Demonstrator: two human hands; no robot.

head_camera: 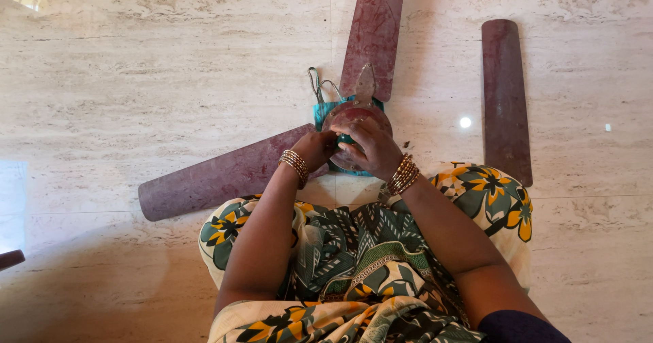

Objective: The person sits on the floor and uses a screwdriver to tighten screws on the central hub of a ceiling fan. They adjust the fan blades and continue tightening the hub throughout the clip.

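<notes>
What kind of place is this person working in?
Probably a room in a home, not a workshop. The person sits on a polished pale stone floor, both hands on a ceiling fan hub set on a teal cloth, with one detached fan blade lying beside.

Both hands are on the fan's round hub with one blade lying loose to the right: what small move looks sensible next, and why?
Probably keep the left hand steadying the hub while the right hand works the fastener at the blade joint. Two blades appear attached to the hub, the loose blade lies apart, and the fingers hide the fastener.
</notes>
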